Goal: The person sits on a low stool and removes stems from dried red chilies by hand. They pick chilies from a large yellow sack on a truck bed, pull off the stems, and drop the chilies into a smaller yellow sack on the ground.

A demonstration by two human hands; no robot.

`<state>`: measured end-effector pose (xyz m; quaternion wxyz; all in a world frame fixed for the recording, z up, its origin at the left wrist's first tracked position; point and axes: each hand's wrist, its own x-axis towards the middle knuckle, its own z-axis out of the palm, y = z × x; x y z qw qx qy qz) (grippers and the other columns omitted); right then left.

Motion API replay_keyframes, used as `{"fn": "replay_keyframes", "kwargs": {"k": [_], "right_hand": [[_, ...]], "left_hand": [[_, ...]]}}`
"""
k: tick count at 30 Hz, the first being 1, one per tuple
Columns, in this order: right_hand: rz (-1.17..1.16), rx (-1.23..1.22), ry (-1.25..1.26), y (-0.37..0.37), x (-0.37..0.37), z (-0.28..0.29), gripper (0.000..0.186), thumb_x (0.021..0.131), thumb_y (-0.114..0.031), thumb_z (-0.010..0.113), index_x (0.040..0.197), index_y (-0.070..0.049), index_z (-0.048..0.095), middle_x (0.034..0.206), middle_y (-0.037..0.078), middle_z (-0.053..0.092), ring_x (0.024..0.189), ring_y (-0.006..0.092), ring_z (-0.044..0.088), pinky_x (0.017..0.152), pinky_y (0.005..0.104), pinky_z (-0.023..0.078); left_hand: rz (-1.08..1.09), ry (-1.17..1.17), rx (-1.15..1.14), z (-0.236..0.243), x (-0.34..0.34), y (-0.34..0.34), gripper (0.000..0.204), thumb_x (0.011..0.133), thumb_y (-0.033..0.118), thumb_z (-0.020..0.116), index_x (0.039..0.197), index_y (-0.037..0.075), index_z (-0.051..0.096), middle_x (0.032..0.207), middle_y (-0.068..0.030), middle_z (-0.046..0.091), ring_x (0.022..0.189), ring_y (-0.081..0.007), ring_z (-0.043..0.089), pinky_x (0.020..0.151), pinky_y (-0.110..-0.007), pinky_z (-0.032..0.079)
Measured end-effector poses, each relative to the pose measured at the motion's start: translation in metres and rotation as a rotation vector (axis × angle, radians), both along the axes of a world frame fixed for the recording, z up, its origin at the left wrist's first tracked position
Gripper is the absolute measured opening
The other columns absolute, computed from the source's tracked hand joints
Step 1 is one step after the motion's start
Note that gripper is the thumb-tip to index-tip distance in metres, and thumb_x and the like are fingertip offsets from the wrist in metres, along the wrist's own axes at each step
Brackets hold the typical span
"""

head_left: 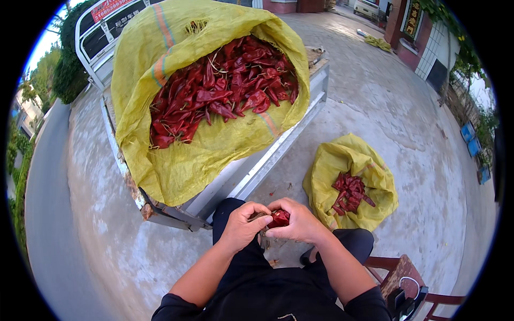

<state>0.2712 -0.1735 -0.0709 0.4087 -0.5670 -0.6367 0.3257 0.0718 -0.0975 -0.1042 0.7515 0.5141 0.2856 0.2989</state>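
Over my lap, my right hand (301,222) is closed around a dried red chili pepper (279,218), its thumb and fingers on either side. My left hand (242,227) meets it from the left, thumb and fingers pinched at the pepper's end; the fingers partly hide that end. Ahead of me a big yellow woven sack (187,174) lies with its mouth toward me, full of dried red chili peppers (230,80). A smaller yellow sack (383,182) stands on the ground to the right, its edge rolled down, with several red peppers (350,192) inside.
The big sack rests on a truck bed with a metal side panel (289,142). Beside my right leg is a wooden stool (401,273) with a dark device and white cable on it. Concrete ground (417,144) spreads to the right; a road (45,187) runs at left.
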Motion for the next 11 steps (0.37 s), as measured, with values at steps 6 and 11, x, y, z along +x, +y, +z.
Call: {"fn": "replay_keyframes", "kwargs": {"k": [6,11], "right_hand": [[0.046,-0.415,0.173,0.001,0.001,-0.002,0.036,0.087,-0.030,0.085,0.109,-0.004,0.074,0.091,0.008,0.075,0.083,0.0166,0.070,0.077,0.0338,0.056],[0.113,-0.476,0.199,0.003,0.003,-0.005,0.032,0.091,-0.030,0.083,0.112,-0.006,0.076,0.089,0.006,0.076,0.080,0.0137,0.068,0.077,0.0324,0.055]], "left_hand": [[0.067,0.251,0.958,0.016,0.002,0.002,0.014,0.091,0.008,0.080,0.100,0.003,0.071,0.096,-0.0115,0.072,0.085,-0.0262,0.070,0.075,-0.035,0.056],[0.156,0.248,0.977,0.016,0.002,0.001,0.016,0.092,0.012,0.080,0.104,0.006,0.072,0.097,-0.0135,0.072,0.087,-0.0305,0.070,0.077,-0.038,0.056]]}}
